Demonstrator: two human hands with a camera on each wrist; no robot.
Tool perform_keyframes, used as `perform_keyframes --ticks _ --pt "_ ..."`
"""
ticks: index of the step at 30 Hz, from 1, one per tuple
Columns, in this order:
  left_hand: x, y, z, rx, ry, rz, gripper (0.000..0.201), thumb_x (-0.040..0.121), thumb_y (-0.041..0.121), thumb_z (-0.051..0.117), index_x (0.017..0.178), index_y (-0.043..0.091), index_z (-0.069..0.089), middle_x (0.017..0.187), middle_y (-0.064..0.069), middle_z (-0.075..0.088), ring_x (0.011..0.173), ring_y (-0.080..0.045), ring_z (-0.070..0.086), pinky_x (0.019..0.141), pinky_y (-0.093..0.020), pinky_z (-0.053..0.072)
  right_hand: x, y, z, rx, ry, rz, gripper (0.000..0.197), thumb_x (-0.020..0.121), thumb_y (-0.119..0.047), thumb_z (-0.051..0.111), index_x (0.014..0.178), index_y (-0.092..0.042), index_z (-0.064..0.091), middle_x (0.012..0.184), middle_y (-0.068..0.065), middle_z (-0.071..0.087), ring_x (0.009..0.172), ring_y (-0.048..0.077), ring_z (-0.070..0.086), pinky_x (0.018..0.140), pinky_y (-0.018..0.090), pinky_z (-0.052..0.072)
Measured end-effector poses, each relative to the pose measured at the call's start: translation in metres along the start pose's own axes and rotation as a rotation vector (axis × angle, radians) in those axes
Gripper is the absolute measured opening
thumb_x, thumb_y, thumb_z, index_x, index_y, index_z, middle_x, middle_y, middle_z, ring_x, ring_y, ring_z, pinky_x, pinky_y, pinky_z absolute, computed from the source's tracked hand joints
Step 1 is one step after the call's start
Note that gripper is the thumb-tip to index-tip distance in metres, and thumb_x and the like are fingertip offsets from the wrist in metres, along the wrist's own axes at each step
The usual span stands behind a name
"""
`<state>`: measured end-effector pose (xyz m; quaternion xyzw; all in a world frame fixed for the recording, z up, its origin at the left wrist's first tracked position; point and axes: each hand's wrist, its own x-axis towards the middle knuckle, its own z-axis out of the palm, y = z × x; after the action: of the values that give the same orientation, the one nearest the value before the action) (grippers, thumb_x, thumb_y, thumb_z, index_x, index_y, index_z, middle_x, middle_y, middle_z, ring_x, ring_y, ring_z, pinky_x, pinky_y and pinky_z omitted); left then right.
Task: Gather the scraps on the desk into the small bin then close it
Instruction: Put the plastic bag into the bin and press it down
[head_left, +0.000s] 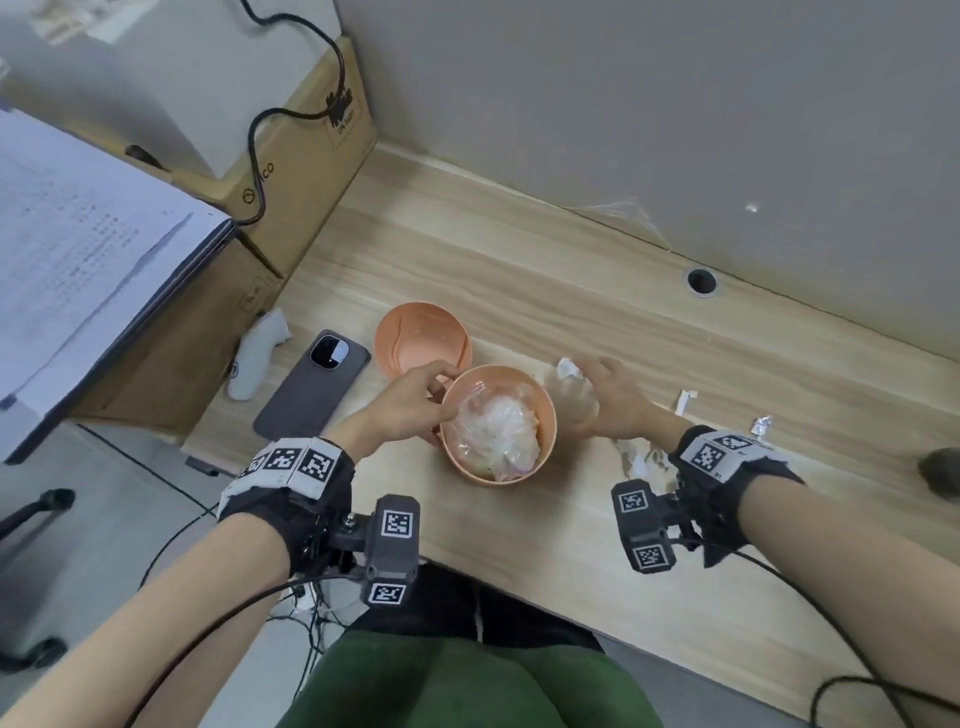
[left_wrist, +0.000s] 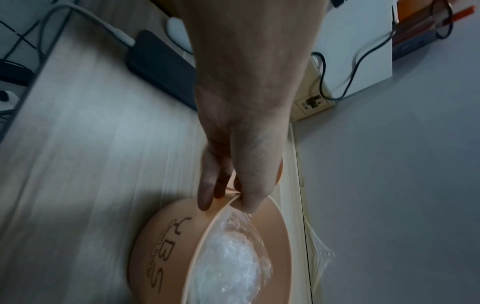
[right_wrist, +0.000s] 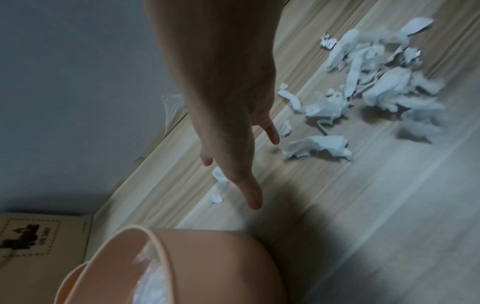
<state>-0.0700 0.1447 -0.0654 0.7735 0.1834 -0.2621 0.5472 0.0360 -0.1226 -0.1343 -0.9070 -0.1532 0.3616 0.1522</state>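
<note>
The bin (left_wrist: 166, 246) rim is pinched by the left hand (left_wrist: 244, 144), seen only at the wrist. The right hand (right_wrist: 228, 115) is spread flat beside scraps (right_wrist: 376, 86) on the desk (head_left: 519, 561).

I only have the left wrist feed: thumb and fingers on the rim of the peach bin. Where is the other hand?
Observer: The right hand is open, fingers spread, low over the desk just right of the bin.
Operator: Any scraps left outside the bin?
Observer: Yes, a heap of torn paper scraps lies beyond that hand, and a few small bits sit near its fingertips.
Operator: And the lid?
Observer: The lid is off, lying open side up behind the bin, beside a dark phone.
</note>
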Motion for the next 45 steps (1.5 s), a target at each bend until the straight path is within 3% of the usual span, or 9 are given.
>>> perform_keyframes --ticks 9,12,15,23,27,31,37,40,45 --pt "-0.011 -0.020 -0.015 -0.095 0.074 -0.032 0.041 0.084 0.001 0.061 0.120 0.019 0.059 0.094 -0.007 0.051 0.082 -0.021 0.062 0.071 -0.054 0.059 0.034 -0.037 0.022 -0.106 0.056 -0.139 0.081 0.072 -0.018 0.072 0.141 -0.023 0.030 0.139 0.018 0.029 0.127 0.040 0.029 0.109 0.044 0.027" --pt "-0.014 -0.022 -0.017 -0.104 0.089 -0.029 0.040 0.082 0.003 0.062 0.118 0.020 0.060 0.095 -0.007 0.052 0.083 -0.023 0.061 0.071 -0.056 0.058 0.039 -0.045 0.028 -0.125 0.161 -0.213 0.041 0.077 -0.006 0.062 0.117 -0.013 0.056 0.121 0.018 0.046 0.112 0.039 0.046 0.092 0.042 0.042" --pt "-0.015 -0.023 -0.018 -0.113 0.093 -0.034 0.039 0.081 0.005 0.063 0.116 0.022 0.060 0.096 -0.007 0.054 0.086 -0.024 0.062 0.070 -0.057 0.058 0.039 -0.047 0.027 -0.127 0.220 -0.205 0.019 0.079 0.002 0.055 0.094 -0.008 0.060 0.103 0.016 0.053 0.092 0.035 0.055 0.073 0.042 0.049" --pt "-0.013 -0.022 -0.017 -0.107 0.066 -0.043 0.041 0.083 0.003 0.061 0.120 0.021 0.058 0.101 -0.012 0.052 0.087 -0.028 0.065 0.072 -0.054 0.059 0.029 -0.034 0.022 -0.074 0.141 -0.095 0.023 0.077 0.001 0.044 0.073 -0.019 0.055 0.091 0.015 0.067 0.088 0.036 0.062 0.070 0.036 0.049" --pt "-0.013 -0.025 -0.019 -0.099 0.068 -0.040 0.040 0.083 0.003 0.061 0.119 0.021 0.058 0.106 -0.017 0.053 0.087 -0.025 0.063 0.071 -0.052 0.060 0.024 -0.037 0.020 0.000 0.177 -0.141 0.022 0.083 -0.002 0.048 0.103 -0.009 0.056 0.094 0.018 0.068 0.091 0.034 0.062 0.071 0.032 0.042" --pt "-0.013 -0.025 -0.019 -0.098 0.063 -0.033 0.041 0.084 0.003 0.060 0.120 0.020 0.057 0.104 -0.012 0.052 0.086 -0.025 0.065 0.072 -0.051 0.060 0.022 -0.047 0.025 -0.039 0.118 -0.197 0.038 0.086 -0.010 0.049 0.121 -0.023 0.045 0.097 0.016 0.068 0.090 0.035 0.063 0.072 0.039 0.049" --pt "-0.013 -0.029 -0.020 -0.100 0.056 -0.026 0.042 0.084 0.000 0.059 0.123 0.017 0.055 0.114 -0.021 0.053 0.088 -0.024 0.065 0.067 -0.040 0.062 0.025 -0.054 0.033 -0.022 0.097 -0.079 0.014 0.083 -0.008 0.052 0.087 -0.012 0.064 0.095 0.018 0.068 0.089 0.035 0.064 0.071 0.035 0.049" --pt "-0.010 -0.029 -0.018 -0.103 0.054 -0.018 0.043 0.084 0.000 0.059 0.124 0.016 0.055 0.115 -0.022 0.054 0.085 -0.023 0.065 0.063 -0.036 0.062 0.017 -0.050 0.022 0.167 0.151 -0.019 0.009 0.082 -0.010 0.058 0.077 -0.014 0.064 0.073 0.007 0.067 0.062 0.015 0.062 0.058 0.024 0.042" --pt "0.004 -0.023 -0.008 -0.090 0.035 0.010 0.040 0.086 0.006 0.062 0.123 0.018 0.056 0.096 -0.014 0.056 0.076 -0.019 0.064 0.063 -0.037 0.062 -0.017 -0.079 -0.031 0.591 0.369 -0.213 0.006 0.083 -0.011 0.066 0.081 -0.015 0.063 0.073 -0.001 0.062 0.057 0.008 0.058 0.053 0.014 0.044"
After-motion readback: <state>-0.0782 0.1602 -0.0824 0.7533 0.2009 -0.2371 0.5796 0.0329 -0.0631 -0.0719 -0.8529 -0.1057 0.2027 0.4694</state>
